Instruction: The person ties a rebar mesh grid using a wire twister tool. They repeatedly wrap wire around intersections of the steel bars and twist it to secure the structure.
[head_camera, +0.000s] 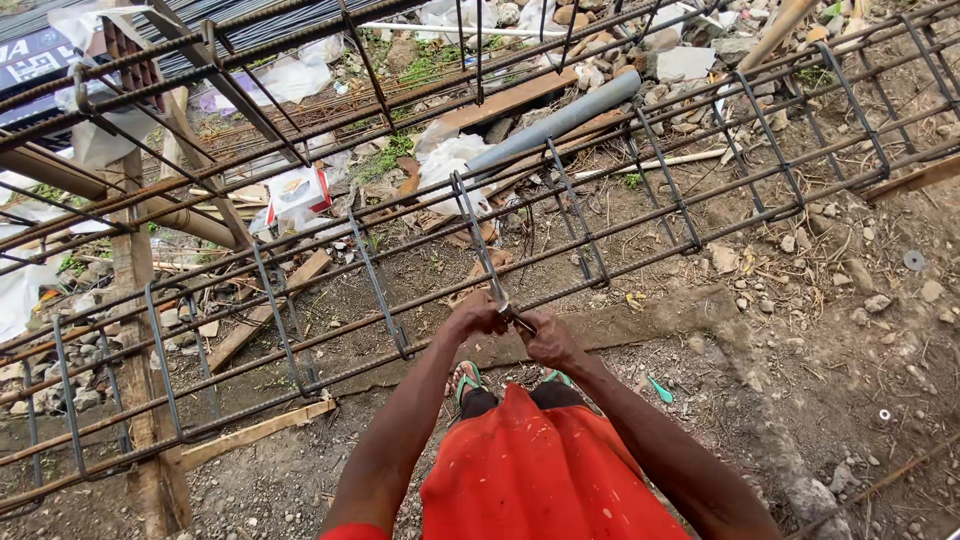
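A rebar cage (560, 215) of long steel bars and rectangular stirrups runs slantwise across the view, raised off the ground, and the work is at one stirrup (478, 235) where it meets the lowest near bar, just in front of the person. The left hand (475, 315) is closed around that joint, its fingers wrapped together on the bar and stirrup. The right hand (548, 340) sits just beside it, touching or nearly touching, its fingers clamped on a small dark tool (520, 320) whose tip points into the joint; what kind of tool it is cannot be told. Below the hands show red shorts (540, 470) and feet in green sandals (466, 378) on bare dirt. A wooden post (135, 290) stands under the cage at the left, with loose planks (258, 432) lying near its foot. Beyond the cage lie a grey pipe (560, 122), a small red and white box (298, 190), scraps of white plastic sheet (450, 160) and scattered stones (800, 240).
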